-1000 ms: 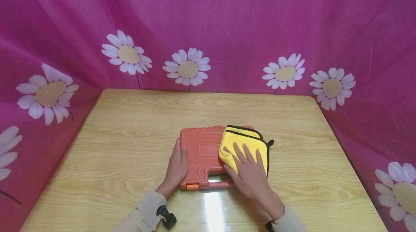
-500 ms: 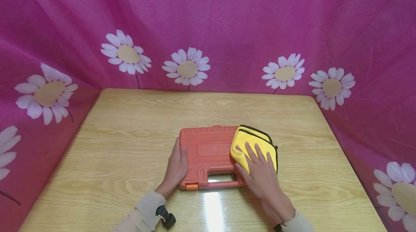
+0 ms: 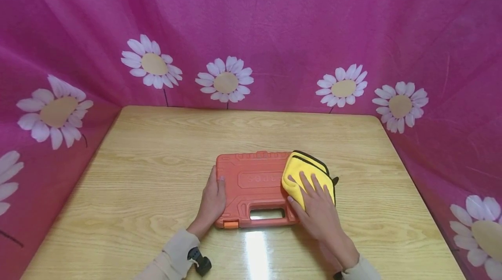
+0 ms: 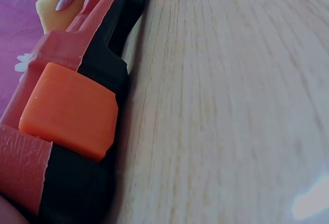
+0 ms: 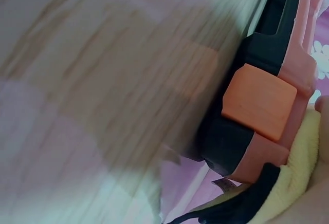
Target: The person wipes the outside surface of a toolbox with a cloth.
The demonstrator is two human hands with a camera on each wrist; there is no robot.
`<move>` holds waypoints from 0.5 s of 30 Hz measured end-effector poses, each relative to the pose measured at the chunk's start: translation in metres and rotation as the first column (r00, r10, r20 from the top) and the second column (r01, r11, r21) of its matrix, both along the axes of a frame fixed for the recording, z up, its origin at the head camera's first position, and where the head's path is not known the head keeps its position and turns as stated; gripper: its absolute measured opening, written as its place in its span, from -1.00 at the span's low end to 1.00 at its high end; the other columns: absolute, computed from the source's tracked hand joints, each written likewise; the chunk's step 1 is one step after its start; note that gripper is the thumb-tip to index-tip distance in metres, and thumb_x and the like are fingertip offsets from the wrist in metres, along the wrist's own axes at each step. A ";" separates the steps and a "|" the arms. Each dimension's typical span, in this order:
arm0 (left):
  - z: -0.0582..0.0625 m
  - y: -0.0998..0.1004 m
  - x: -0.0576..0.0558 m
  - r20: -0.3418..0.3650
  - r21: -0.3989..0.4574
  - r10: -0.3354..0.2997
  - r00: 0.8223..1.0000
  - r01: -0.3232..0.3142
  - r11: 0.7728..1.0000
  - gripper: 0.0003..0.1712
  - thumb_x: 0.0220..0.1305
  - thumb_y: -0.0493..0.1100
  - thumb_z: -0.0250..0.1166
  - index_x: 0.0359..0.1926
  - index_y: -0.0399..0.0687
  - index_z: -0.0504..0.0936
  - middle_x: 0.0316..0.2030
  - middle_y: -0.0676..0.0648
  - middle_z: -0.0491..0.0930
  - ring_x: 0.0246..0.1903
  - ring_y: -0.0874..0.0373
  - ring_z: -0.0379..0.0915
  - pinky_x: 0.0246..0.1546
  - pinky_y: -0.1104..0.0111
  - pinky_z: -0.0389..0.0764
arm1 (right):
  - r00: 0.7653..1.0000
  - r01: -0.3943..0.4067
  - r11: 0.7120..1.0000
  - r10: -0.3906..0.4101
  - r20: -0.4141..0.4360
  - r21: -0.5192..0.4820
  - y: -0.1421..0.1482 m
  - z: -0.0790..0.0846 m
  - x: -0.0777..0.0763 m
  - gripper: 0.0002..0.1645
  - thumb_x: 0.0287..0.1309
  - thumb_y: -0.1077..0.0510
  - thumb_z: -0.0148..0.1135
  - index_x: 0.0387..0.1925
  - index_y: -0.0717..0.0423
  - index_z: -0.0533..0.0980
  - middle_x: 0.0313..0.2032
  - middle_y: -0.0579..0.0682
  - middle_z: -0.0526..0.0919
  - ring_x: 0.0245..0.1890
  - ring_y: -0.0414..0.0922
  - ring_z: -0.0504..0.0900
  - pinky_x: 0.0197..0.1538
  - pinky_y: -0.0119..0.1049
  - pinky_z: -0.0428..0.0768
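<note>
A red plastic tool case (image 3: 251, 190) lies flat on the wooden table, its handle toward me. Its underside shows black in the left wrist view, beside an orange latch (image 4: 72, 111). My left hand (image 3: 211, 201) holds the case's left edge, thumb on the lid; its other fingers are partly hidden. On the right end of the lid lies a folded yellow cloth (image 3: 294, 169) with black edging. My right hand (image 3: 319, 212) rests on it with straight, spread fingers. A second orange latch (image 5: 259, 100) appears in the right wrist view, close to the cloth's overhanging black edge.
The wooden table (image 3: 164, 153) extends around the case on every side. A magenta curtain (image 3: 274, 18) printed with white daisies encloses its back and sides. Light glares off the tabletop just in front of the handle.
My right hand has slid the yellow cloth rightward over the lid, uncovering more of the case's middle and handle. Movement in the last half second is small. My left hand keeps its place.
</note>
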State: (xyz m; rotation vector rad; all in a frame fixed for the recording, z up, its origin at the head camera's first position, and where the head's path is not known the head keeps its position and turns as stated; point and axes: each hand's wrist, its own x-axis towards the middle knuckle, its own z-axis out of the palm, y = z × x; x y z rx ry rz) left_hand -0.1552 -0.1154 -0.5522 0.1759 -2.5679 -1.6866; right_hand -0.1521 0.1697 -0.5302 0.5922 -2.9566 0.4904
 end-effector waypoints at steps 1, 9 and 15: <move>0.000 0.000 0.000 0.000 0.000 0.001 1.000 -0.001 1.000 -0.35 0.64 -0.13 -0.25 0.56 -0.31 -0.17 0.53 -0.27 -0.04 0.50 -0.14 -0.18 0.45 0.00 -0.05 | 1.000 0.001 1.000 -0.001 0.000 0.000 0.000 0.000 0.000 -0.37 0.47 -0.18 0.00 0.45 -0.09 0.34 0.49 0.14 0.16 0.51 0.19 -0.03 0.38 0.35 0.03; 0.001 -0.001 0.000 0.000 0.006 0.001 1.000 -0.001 1.000 -0.35 0.64 -0.13 -0.24 0.56 -0.33 -0.17 0.53 -0.29 -0.04 0.50 -0.14 -0.18 0.45 0.00 -0.05 | 1.000 0.004 1.000 -0.004 0.001 -0.008 0.002 -0.002 0.000 -0.38 0.48 -0.17 0.00 0.46 -0.10 0.34 0.50 0.14 0.14 0.51 0.20 -0.05 0.37 0.36 0.05; 0.000 -0.001 -0.001 -0.001 0.000 0.002 1.000 -0.002 1.000 -0.35 0.64 -0.13 -0.23 0.55 -0.34 -0.18 0.53 -0.29 -0.05 0.50 -0.14 -0.19 0.45 0.00 -0.05 | 1.000 0.009 1.000 -0.009 0.001 -0.018 0.003 -0.002 0.000 -0.38 0.49 -0.17 -0.01 0.46 -0.08 0.33 0.50 0.13 0.13 0.51 0.20 -0.06 0.37 0.35 0.07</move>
